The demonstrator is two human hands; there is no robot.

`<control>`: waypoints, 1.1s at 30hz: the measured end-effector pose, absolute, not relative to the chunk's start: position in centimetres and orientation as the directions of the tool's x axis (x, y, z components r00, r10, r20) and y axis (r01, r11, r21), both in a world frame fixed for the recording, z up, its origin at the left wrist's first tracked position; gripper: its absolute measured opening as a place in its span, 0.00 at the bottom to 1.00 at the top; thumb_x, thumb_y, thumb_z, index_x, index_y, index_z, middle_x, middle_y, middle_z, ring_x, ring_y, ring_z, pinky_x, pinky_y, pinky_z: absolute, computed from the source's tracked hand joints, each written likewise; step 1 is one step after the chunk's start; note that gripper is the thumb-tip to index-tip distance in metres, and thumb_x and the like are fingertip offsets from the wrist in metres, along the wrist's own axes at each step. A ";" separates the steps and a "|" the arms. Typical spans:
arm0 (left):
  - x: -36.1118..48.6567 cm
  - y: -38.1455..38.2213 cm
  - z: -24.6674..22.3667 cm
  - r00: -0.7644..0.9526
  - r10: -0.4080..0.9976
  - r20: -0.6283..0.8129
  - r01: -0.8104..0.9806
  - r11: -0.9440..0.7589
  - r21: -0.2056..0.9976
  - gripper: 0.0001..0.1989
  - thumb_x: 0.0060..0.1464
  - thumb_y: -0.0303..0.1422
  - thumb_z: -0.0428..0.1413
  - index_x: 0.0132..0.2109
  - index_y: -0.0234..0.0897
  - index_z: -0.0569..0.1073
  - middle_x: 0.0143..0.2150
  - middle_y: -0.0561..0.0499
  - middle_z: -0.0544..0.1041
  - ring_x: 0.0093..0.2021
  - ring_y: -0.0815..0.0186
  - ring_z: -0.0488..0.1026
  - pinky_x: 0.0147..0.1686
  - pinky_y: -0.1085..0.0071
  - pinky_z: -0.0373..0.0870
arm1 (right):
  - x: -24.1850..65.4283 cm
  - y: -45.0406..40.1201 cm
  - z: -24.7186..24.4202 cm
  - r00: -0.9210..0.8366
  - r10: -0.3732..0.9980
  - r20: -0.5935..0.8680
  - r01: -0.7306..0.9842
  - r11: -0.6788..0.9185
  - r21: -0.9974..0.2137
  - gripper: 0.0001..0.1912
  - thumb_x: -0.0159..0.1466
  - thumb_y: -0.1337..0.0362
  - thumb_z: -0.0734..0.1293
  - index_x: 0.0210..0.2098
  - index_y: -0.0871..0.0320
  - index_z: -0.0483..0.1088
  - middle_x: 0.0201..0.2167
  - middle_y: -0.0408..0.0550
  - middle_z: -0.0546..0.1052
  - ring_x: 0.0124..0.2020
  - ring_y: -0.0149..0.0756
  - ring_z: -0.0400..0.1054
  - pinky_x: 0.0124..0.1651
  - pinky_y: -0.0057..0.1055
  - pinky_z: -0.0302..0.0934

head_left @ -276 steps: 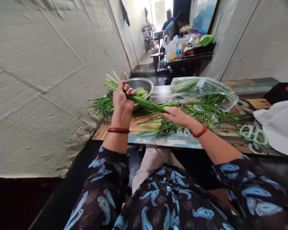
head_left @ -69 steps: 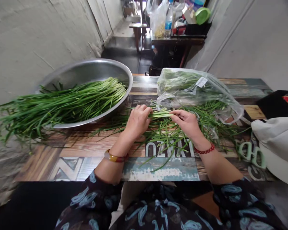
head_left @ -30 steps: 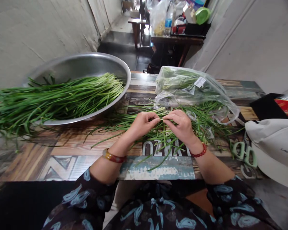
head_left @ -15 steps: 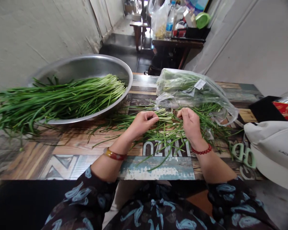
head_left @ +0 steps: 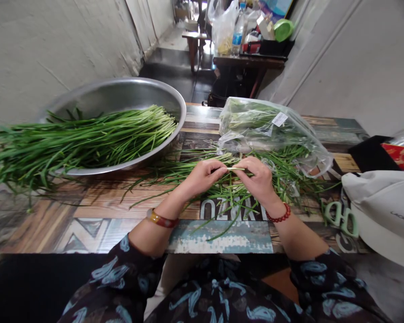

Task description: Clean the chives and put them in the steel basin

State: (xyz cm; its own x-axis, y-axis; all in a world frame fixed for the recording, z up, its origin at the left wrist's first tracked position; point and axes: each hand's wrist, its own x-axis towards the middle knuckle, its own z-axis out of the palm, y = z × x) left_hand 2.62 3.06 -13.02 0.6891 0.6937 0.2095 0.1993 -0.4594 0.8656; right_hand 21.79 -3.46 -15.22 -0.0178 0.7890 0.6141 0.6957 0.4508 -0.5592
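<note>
My left hand (head_left: 202,177) and my right hand (head_left: 256,179) meet above the tabletop, their fingers pinching a thin bunch of green chive stems (head_left: 236,168) between them. Loose chives (head_left: 232,194) lie scattered under both hands. Left of my left hand, a large steel basin (head_left: 121,95) holds a long, neat bundle of chives (head_left: 87,139). Beyond my right hand lies a clear plastic bag (head_left: 265,123) with more chives inside. My fingers hide the middle of the pinched stems.
A printed wood-pattern table (head_left: 94,211) carries everything. Green-handled scissors (head_left: 340,219) and a white cloth cap (head_left: 384,211) lie at the right. A rough plaster wall (head_left: 60,40) runs along the left. A farther table (head_left: 249,62) holds a bottle and bags.
My right hand has moved left, closing the gap between my hands. Both now pinch the same thin stems. The basin, bag and loose chives stay in place.
</note>
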 end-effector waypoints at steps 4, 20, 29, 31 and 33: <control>2.6 3.0 -13.0 0.682 0.686 0.254 0.188 -0.501 0.845 0.12 0.61 0.34 0.54 0.32 0.33 0.77 0.29 0.50 0.76 0.31 0.68 0.70 0.36 0.72 0.65 | 21.3 -3.6 -15.0 0.023 0.823 0.568 0.638 0.426 -0.642 0.06 0.64 0.59 0.69 0.31 0.53 0.75 0.30 0.46 0.80 0.34 0.36 0.73 0.39 0.35 0.67; 2.1 2.9 -13.0 0.694 0.657 0.295 0.466 -0.722 0.511 0.10 0.62 0.32 0.53 0.37 0.37 0.79 0.33 0.49 0.76 0.33 0.66 0.72 0.31 0.72 0.60 | 22.4 -3.2 -15.4 0.021 0.860 0.509 0.657 0.372 -0.656 0.07 0.62 0.60 0.71 0.30 0.53 0.79 0.30 0.46 0.81 0.33 0.38 0.74 0.39 0.36 0.68; 0.3 4.9 -12.6 0.419 0.829 0.371 0.647 -0.559 0.518 0.13 0.63 0.37 0.50 0.36 0.36 0.76 0.29 0.49 0.74 0.29 0.66 0.67 0.30 0.71 0.56 | 25.3 -3.0 -14.6 0.255 0.847 0.466 0.648 0.208 -0.733 0.13 0.66 0.57 0.66 0.30 0.54 0.79 0.30 0.46 0.81 0.32 0.37 0.75 0.38 0.35 0.66; 0.3 5.1 -12.7 0.368 0.860 0.354 0.639 -0.511 0.575 0.13 0.62 0.39 0.52 0.36 0.36 0.75 0.26 0.52 0.71 0.26 0.67 0.63 0.29 0.71 0.54 | 25.3 -2.9 -14.9 0.163 0.885 0.436 0.667 0.227 -0.710 0.14 0.67 0.57 0.65 0.29 0.54 0.78 0.30 0.46 0.81 0.33 0.37 0.75 0.39 0.35 0.66; 0.3 5.3 -12.9 0.340 0.879 0.334 0.627 -0.476 0.616 0.13 0.60 0.39 0.53 0.34 0.35 0.74 0.24 0.54 0.68 0.25 0.69 0.60 0.28 0.72 0.52 | 25.1 -2.8 -15.3 0.054 0.898 0.437 0.714 0.272 -0.646 0.13 0.66 0.58 0.66 0.29 0.54 0.78 0.31 0.47 0.81 0.35 0.38 0.74 0.42 0.36 0.65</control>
State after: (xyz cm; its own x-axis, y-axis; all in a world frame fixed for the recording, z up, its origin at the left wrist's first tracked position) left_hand 0.30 5.31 -12.87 0.3398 0.8792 0.3340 0.6270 -0.4765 0.6163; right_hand 25.15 -2.81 -15.28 0.0542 0.8976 0.4375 0.7137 0.2716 -0.6457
